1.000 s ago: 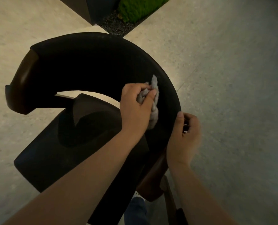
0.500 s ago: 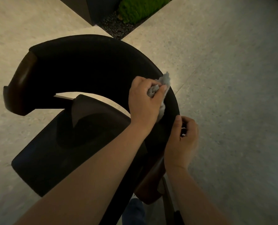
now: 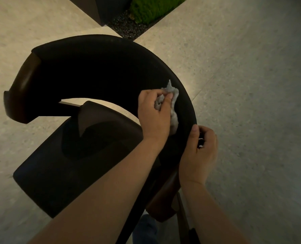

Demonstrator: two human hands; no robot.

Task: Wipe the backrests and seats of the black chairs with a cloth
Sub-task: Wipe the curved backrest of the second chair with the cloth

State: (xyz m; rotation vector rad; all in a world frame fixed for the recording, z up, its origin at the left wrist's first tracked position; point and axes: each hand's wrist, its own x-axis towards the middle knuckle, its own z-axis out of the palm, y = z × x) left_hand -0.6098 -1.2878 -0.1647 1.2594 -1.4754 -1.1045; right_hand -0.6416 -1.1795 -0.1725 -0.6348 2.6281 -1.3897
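A black chair with a curved backrest (image 3: 97,67) and a dark seat (image 3: 72,166) fills the middle of the head view. Its armrest ends are brown wood (image 3: 23,85). My left hand (image 3: 155,113) grips a crumpled grey cloth (image 3: 173,103) and presses it against the right part of the backrest. My right hand (image 3: 200,152) holds the backrest's outer right edge, thumb on top and fingers curled behind it.
Pale stone floor (image 3: 251,85) surrounds the chair. At the top stands a dark planter box (image 3: 97,9) with gravel and green moss (image 3: 151,7) beside it. A wooden chair leg (image 3: 165,199) and my blue trouser leg (image 3: 146,229) show below.
My left hand has slid the cloth along the right side of the backrest, up and then back down a little. My right hand has kept its hold on the edge.
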